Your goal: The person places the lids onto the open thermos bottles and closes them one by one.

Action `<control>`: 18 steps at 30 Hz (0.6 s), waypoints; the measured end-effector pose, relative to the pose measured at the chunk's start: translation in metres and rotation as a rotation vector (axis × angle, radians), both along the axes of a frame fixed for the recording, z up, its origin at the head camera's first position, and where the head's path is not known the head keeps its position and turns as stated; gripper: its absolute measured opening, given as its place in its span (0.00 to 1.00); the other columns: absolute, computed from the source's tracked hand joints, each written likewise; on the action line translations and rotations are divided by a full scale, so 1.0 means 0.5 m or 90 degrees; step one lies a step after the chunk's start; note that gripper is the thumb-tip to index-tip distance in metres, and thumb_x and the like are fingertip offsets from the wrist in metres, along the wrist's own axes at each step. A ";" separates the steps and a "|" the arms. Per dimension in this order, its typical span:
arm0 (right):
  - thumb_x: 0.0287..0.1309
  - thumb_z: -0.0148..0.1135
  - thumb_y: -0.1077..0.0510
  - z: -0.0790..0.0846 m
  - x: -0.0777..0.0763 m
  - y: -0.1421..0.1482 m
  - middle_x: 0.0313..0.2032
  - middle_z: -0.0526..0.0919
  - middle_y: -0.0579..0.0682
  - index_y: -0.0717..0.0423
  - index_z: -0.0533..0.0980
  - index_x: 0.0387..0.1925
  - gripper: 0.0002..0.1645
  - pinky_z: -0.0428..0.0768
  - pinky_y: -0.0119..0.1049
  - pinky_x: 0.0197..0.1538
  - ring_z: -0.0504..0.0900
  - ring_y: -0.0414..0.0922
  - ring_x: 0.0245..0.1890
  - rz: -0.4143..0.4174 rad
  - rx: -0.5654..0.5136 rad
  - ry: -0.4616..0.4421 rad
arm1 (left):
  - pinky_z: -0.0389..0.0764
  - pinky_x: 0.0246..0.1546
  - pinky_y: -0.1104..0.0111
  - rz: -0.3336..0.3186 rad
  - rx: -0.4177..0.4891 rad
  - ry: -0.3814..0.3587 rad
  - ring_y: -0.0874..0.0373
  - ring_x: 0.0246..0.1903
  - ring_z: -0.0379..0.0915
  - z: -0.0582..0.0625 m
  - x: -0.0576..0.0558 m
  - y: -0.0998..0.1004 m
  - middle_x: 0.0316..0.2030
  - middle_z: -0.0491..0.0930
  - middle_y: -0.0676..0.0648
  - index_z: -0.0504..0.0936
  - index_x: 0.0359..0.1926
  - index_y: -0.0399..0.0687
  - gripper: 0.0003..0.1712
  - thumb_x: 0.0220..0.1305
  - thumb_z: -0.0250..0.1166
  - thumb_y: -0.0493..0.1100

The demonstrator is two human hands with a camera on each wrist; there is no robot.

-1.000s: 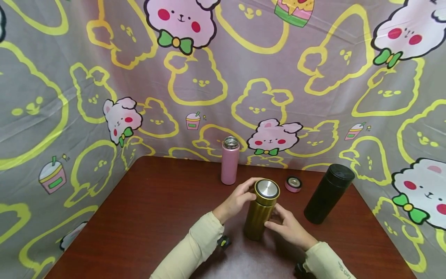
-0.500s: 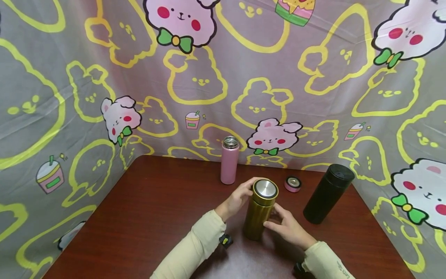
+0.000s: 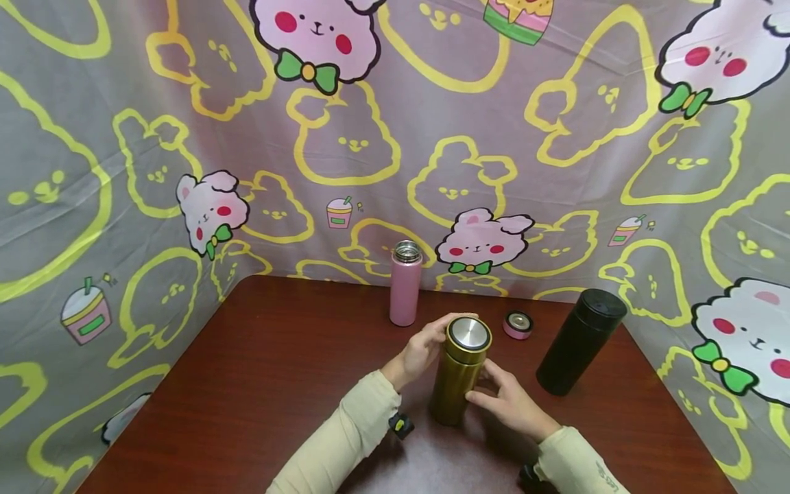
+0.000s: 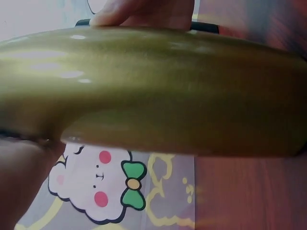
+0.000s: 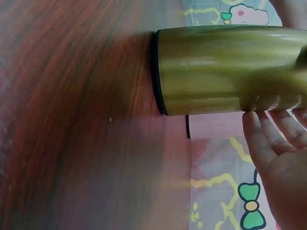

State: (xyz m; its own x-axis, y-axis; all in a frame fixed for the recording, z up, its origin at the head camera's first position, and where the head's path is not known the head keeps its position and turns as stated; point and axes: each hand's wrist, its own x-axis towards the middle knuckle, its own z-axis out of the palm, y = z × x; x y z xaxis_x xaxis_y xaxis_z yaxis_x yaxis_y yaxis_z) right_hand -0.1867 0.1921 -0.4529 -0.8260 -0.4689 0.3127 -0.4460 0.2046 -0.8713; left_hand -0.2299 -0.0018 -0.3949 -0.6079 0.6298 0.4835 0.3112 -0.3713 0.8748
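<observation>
1. The glossy gold flask (image 3: pixel 453 391), its gold lid (image 3: pixel 470 334) silver-topped, stood upright on the surface (image 3: pixel 278 370), nearer the right edge than the left.
2. The left hand (image 3: pixel 421 350) had its fingers round the gold lid; the right hand (image 3: pixel 511 401) grasped the body.
3. The black flask (image 3: pixel 580 343) stood near the right edge, the uncapped pink flask (image 3: pixel 404 291) near the far edge, the pink lid (image 3: pixel 517 333) between them.
4. Since half a second earlier, flasks and hands had kept their places.

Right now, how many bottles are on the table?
3: the shiny gold cylindrical bottle front and centre, the open pink cylindrical bottle standing behind it, and the plain black cylindrical bottle on the right. I see no sign of others hidden.
</observation>
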 end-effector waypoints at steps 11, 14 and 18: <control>0.50 0.61 0.65 0.000 0.004 0.000 0.43 0.76 0.55 0.61 0.63 0.54 0.28 0.74 0.44 0.43 0.75 0.45 0.43 0.006 -0.006 0.017 | 0.70 0.45 0.65 0.152 -0.146 0.071 0.51 0.49 0.66 0.056 0.047 -0.050 0.49 0.70 0.40 0.64 0.57 0.35 0.23 0.60 0.50 0.30; 0.50 0.61 0.65 0.001 0.005 -0.001 0.43 0.76 0.54 0.60 0.63 0.54 0.29 0.74 0.45 0.43 0.75 0.44 0.43 0.006 -0.007 0.015 | 0.70 0.46 0.63 0.153 -0.158 0.094 0.50 0.49 0.67 0.057 0.054 -0.051 0.50 0.69 0.39 0.62 0.58 0.35 0.25 0.59 0.53 0.31; 0.51 0.60 0.65 0.002 0.006 -0.002 0.43 0.76 0.55 0.61 0.63 0.55 0.28 0.74 0.45 0.43 0.75 0.45 0.43 0.013 -0.011 0.014 | 0.67 0.49 0.62 0.186 -0.167 0.138 0.54 0.49 0.67 0.054 0.058 -0.049 0.51 0.69 0.43 0.62 0.58 0.37 0.29 0.55 0.59 0.33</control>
